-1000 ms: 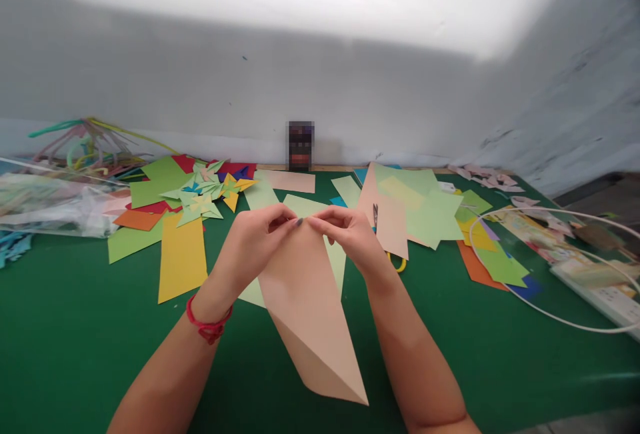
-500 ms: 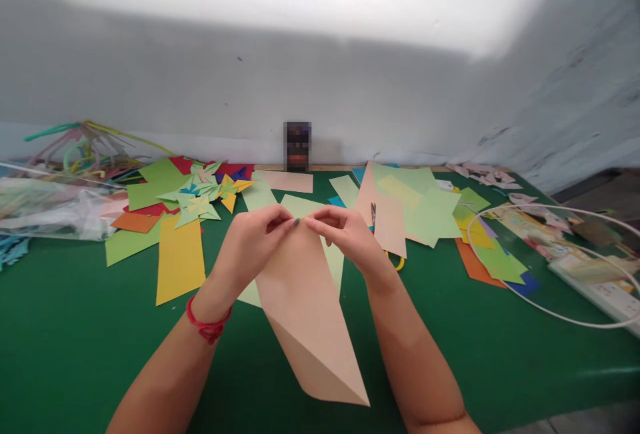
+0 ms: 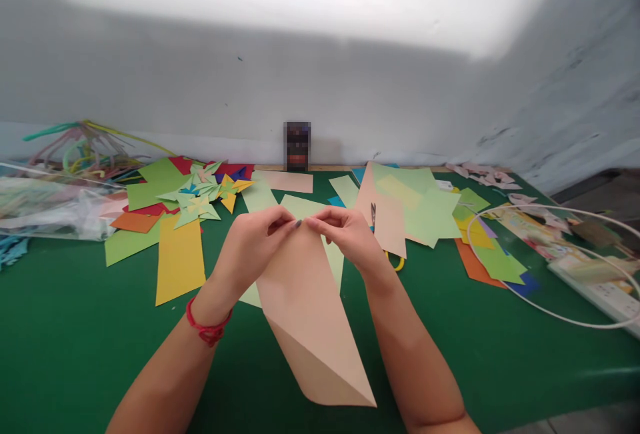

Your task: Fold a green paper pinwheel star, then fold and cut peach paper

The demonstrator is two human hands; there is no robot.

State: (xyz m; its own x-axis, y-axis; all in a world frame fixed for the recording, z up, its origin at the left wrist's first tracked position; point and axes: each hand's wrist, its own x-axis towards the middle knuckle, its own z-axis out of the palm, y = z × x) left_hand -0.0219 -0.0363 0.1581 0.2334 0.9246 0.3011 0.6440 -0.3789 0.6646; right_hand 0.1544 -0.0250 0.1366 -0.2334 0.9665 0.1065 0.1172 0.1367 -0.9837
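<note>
A sheet of peach paper [image 3: 305, 301] hangs from my fingers, raised over the table, its near end folded or curled across on a diagonal crease. My left hand [image 3: 257, 241] pinches its top edge between thumb and fingertips. Close beside it, my right hand [image 3: 345, 231] pinches the same edge, the fingertips almost meeting. Behind the sheet lie pale green paper pieces [image 3: 333, 264], partly covered by it. Just right of my right hand, scissors [image 3: 397, 263] with yellow handles lie partly hidden by peach paper [image 3: 391, 224].
Folded paper stars [image 3: 200, 204] and a yellow sheet [image 3: 180, 264] lie on the left of the green table [image 3: 75, 334]. Pale green sheets [image 3: 430, 207] are at right. Further right are a white cable [image 3: 530, 311] and a power strip [image 3: 595, 287]. A wall [image 3: 225, 87] rises behind.
The near corner of the peach paper has shifted slightly right. Both hands keep their pinch in almost the same place.
</note>
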